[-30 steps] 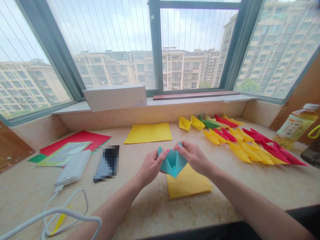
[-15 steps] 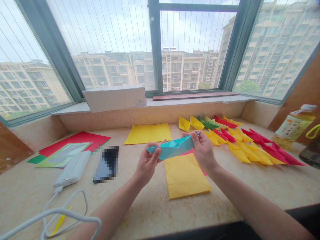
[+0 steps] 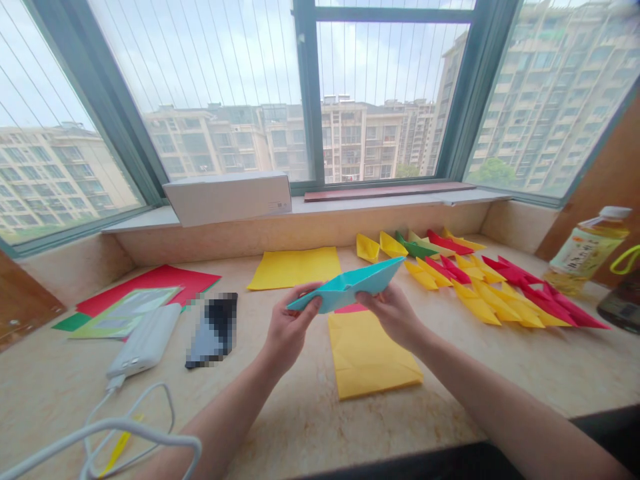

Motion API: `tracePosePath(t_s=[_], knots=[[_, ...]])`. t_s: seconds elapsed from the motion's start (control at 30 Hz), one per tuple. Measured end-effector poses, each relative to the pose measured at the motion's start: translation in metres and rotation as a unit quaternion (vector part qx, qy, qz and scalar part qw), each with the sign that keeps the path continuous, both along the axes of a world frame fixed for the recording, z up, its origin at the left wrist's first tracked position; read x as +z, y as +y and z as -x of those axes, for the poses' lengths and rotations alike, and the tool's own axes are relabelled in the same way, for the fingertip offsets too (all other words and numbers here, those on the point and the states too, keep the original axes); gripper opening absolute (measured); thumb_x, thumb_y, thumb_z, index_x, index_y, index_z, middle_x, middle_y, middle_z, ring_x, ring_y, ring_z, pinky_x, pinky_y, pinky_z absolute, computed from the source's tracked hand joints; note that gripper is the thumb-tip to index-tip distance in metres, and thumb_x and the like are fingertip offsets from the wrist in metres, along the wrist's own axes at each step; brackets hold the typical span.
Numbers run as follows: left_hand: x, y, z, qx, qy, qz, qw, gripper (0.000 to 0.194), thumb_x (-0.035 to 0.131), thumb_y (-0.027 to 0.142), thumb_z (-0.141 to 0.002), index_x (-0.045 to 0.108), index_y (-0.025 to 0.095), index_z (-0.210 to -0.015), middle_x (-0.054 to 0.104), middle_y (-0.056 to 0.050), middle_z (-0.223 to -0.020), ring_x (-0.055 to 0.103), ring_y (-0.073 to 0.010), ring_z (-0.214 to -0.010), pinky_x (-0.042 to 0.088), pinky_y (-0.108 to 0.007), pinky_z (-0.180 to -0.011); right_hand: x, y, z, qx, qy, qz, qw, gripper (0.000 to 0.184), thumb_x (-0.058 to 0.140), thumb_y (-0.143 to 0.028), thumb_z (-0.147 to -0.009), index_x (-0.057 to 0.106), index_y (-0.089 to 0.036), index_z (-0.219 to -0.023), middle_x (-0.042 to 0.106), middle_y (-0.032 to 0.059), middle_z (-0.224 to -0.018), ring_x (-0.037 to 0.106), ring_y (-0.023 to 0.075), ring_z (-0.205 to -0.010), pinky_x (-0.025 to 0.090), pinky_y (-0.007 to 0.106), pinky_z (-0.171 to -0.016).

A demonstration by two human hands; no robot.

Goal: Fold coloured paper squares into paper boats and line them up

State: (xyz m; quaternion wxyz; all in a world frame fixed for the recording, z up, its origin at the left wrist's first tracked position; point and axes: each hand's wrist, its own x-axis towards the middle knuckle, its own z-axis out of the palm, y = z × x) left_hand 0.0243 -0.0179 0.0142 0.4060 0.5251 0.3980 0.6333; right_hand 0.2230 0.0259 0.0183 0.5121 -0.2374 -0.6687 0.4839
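Note:
A light blue folded paper boat is held up above the counter, tilted with its right tip higher. My left hand pinches its left end, thumb on the near side. My right hand grips the lower right part, its thumb near the middle of the hull and the other fingers hidden behind the paper. Below the boat lies a folded yellow paper stack, with a bit of pink-red paper showing at its far edge.
Rows of finished paper boats in yellow, red and green stand at the right, near a drink bottle. Yellow sheets lie at the back. At left are red sheets, a white power bank, a blurred-out phone and a white cable.
My right hand has shifted from the boat's right tip down and left to its lower hull. The right tip now sticks out free and the boat looks more flattened.

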Motion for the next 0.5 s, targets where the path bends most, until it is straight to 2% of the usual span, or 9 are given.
tracePosePath(t_s=[0.13, 0.23, 0.37, 0.5], knots=[[0.01, -0.006, 0.004, 0.012, 0.135, -0.03, 0.99, 0.03, 0.074, 0.034, -0.08, 0.072, 0.016, -0.104, 0.075, -0.01, -0.107, 0.068, -0.0243, -0.101, 0.052, -0.033, -0.09, 0.003, 0.003, -0.007, -0.031, -0.016, -0.008, 0.999, 0.035, 0.069, -0.054, -0.082, 0.071, -0.021, -0.096, 0.075, 0.0077, -0.102, 0.067, 0.0274, -0.099, 0.052, 0.042, -0.089], [0.015, -0.011, 0.007, 0.006, 0.227, -0.06, 0.972, 0.024, 0.069, 0.036, -0.084, 0.073, 0.015, -0.095, 0.076, -0.009, -0.095, 0.069, -0.0232, -0.092, 0.052, -0.032, -0.086, 0.002, 0.008, -0.012, -0.014, -0.032, 0.001, 0.999, 0.034, 0.071, -0.053, -0.08, 0.072, -0.02, -0.087, 0.075, 0.0057, -0.09, 0.067, 0.0253, -0.089, 0.053, 0.039, -0.082], [0.018, -0.016, 0.009, -0.07, 0.304, -0.05, 0.949, 0.039, 0.049, 0.046, -0.094, 0.072, 0.014, -0.09, 0.073, -0.008, -0.082, 0.066, -0.0206, -0.077, 0.049, -0.029, -0.072, 0.001, 0.01, -0.015, 0.039, -0.069, 0.001, 0.997, 0.03, 0.073, -0.048, -0.08, 0.073, -0.018, -0.085, 0.074, 0.0049, -0.087, 0.066, 0.0219, -0.081, 0.053, 0.035, -0.076], [0.021, -0.019, 0.004, -0.134, 0.35, -0.037, 0.926, 0.037, 0.055, 0.048, -0.091, 0.069, 0.014, -0.088, 0.068, -0.004, -0.077, 0.06, -0.0177, -0.072, 0.044, -0.025, -0.064, 0.002, 0.009, -0.016, 0.012, -0.09, -0.031, 0.995, 0.026, 0.07, -0.043, -0.084, 0.072, -0.018, -0.09, 0.074, 0.0049, -0.09, 0.066, 0.0212, -0.084, 0.052, 0.034, -0.078]])
